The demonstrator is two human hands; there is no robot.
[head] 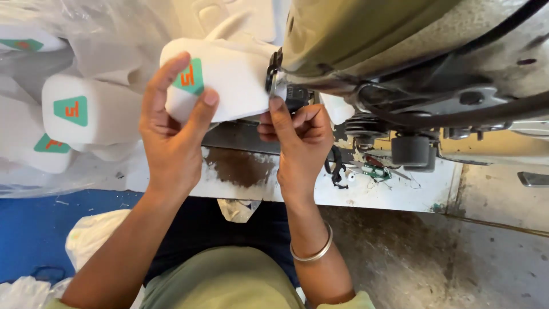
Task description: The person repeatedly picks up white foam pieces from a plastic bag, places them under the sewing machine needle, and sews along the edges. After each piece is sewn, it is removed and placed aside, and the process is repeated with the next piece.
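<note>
In the head view, a white padded fabric piece with a green triangular patch is held up against the front end of an olive sewing machine. The piece is gripped by the left hand, thumb and fingers closed over its left end and the patch. The right end of the piece is pinched by the right hand just beside the machine's needle area, fingertips pressed together on the fabric edge. A silver bangle is worn on the right wrist. More white pieces with green patches are piled at the left edge of the worn white machine table, under clear plastic sheeting. Thread scraps are scattered on the table near its front edge
</note>
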